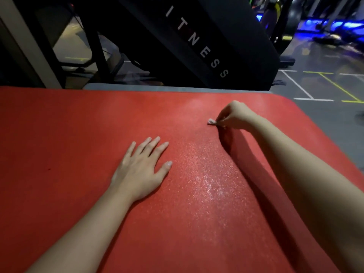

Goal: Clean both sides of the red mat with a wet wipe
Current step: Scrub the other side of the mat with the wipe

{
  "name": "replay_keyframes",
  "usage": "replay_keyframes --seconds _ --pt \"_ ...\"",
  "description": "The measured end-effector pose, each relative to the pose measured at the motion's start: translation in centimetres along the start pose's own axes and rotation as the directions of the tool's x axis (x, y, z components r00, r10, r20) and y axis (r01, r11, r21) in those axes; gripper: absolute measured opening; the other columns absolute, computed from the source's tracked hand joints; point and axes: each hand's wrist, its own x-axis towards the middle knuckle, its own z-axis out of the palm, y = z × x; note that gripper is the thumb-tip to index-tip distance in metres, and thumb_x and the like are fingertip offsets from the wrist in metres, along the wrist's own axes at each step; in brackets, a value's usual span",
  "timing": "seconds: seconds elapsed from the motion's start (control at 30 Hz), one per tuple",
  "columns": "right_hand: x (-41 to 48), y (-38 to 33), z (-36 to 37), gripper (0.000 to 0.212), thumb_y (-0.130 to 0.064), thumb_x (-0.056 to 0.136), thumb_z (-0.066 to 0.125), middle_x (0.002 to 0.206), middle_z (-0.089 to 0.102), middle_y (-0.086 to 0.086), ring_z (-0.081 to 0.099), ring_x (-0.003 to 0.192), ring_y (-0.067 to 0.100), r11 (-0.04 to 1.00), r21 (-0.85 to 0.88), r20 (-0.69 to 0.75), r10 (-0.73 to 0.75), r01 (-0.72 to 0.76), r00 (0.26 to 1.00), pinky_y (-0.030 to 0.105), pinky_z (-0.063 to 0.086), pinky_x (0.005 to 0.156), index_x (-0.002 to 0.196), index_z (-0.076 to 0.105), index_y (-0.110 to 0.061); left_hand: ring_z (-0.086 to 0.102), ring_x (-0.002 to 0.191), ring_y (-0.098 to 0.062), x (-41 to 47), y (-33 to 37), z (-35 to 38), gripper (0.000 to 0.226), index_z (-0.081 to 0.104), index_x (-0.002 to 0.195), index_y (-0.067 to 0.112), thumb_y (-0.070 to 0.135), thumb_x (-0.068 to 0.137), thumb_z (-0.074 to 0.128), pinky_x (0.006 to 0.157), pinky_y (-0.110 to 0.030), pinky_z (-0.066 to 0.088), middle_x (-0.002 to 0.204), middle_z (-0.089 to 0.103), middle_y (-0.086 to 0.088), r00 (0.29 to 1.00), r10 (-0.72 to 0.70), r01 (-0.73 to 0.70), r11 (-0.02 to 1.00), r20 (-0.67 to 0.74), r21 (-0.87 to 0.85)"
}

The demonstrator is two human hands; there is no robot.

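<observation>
The right grip [234, 115] pinches a small white wipe [212, 121] on the red mat [78, 125], toward its far right corner. The left grip [137, 170] lies flat, fingers spread, near the mat's middle. The grey floor [315, 115] bears white and yellow lines. A black machine [226, 32] beyond the mat's far edge reads "FITNESS".

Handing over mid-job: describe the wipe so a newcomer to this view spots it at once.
The red mat fills the lower view. Toward its far right, the right hand pinches the wet wipe, a tiny white wad against the mat. It is the only solid white object on the red; the left hand lies flat, holding nothing.
</observation>
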Motion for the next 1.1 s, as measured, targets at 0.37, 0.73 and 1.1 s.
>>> replay_keyframes --seconds 0.37,0.73,1.1 --pt "5.0 1.3 -0.1 0.010 -0.031 0.079 0.081 0.074 0.072 0.001 0.062 0.065 0.010 0.997 0.065 -0.069 -0.041 0.045 0.997 0.024 0.043 0.060 0.086 0.080 -0.023 -0.004 0.155 -0.003 -0.2 0.1 0.0 0.073 0.011 0.159 0.043 0.072 0.093 0.004 0.127 -0.043 0.003 0.168 0.008 0.016 1.000 0.000 0.000 1.000 0.005 0.007" --pt "13.7 -1.3 2.1 0.010 -0.023 0.086 0.073 0.081 0.068 0.011 0.067 0.080 0.026 0.975 0.197 -0.329 0.161 -0.099 0.930 0.028 0.053 0.072 0.086 0.077 -0.014 -0.007 0.154 -0.001 0.1 0.1 -0.2 0.071 0.009 0.159 0.044 0.071 0.093 0.005 0.127 -0.042 0.002 0.168 0.005 0.017 1.000 -0.006 0.006 1.000 -0.011 0.009" --pt "14.3 -2.7 2.0 0.015 -0.019 0.085 0.065 0.089 0.071 0.014 0.064 0.080 0.029 0.997 0.051 -0.303 0.064 -0.051 0.951 0.027 0.045 0.070 0.087 0.075 -0.008 -0.010 0.153 -0.001 0.3 0.1 0.0 0.072 0.005 0.159 0.045 0.072 0.092 0.004 0.127 -0.041 0.001 0.168 0.000 0.018 1.000 -0.008 0.009 1.000 -0.017 0.009"
